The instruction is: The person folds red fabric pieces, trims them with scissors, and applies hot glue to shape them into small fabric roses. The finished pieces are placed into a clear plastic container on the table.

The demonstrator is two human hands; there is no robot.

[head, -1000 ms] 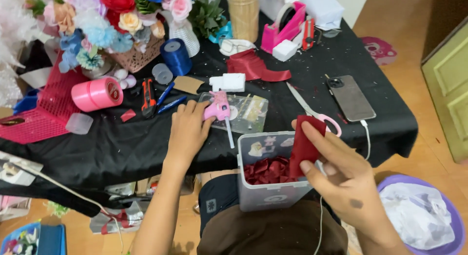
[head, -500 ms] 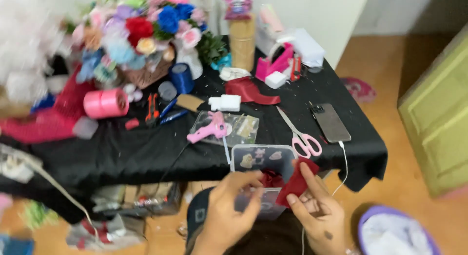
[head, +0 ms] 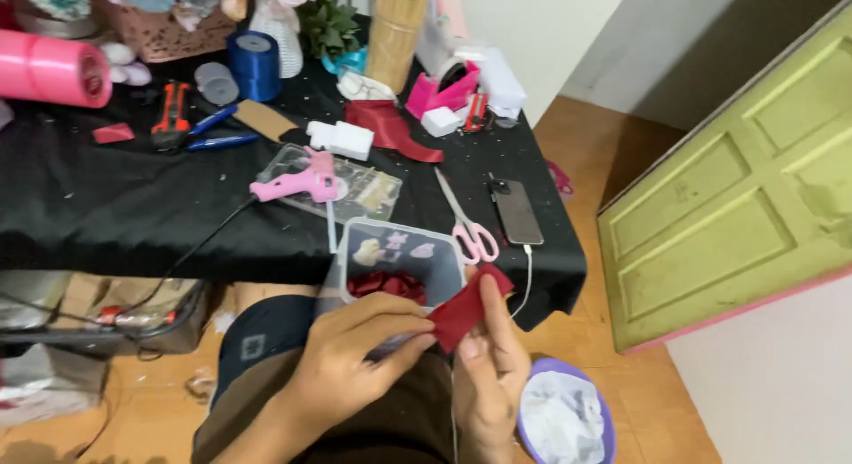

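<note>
At the far left of the black-covered table [head: 106, 207] lies a pink ribbon roll [head: 51, 69]. To its right are a red-handled utility knife [head: 170, 109] and a blue pen [head: 222, 142], with a blue ribbon spool [head: 254, 63] behind them. Nearer the table's front edge, a pink hot glue gun [head: 297, 182] rests on a clear plastic sheet [head: 373, 193], its black cord running off the edge to the left.

Below the table edge, on the person's lap, sits a clear plastic box [head: 399, 251] with dark red pieces inside. The left hand [head: 351, 362] is curled in front of the box, its thumb and fingertips pinching the lower left edge of a piece of red fabric [head: 466, 309]. The right hand [head: 484, 375] holds the same piece from below, its thumb pressed flat up against the cloth. Both hands meet at the fabric, which sits just right of the box and in front of the table's edge.

Behind it, on the table, lie pink-handled scissors [head: 466, 229] and, just to their right, a dark smartphone [head: 516, 212] with a white cable running down from it. Farther back stand a pink tape dispenser [head: 441, 90] and a strip of red ribbon [head: 390, 131]. On the wooden floor at the person's right is a purple bowl [head: 603, 428] holding white plastic. A green panelled door [head: 745, 180] fills the right side.
</note>
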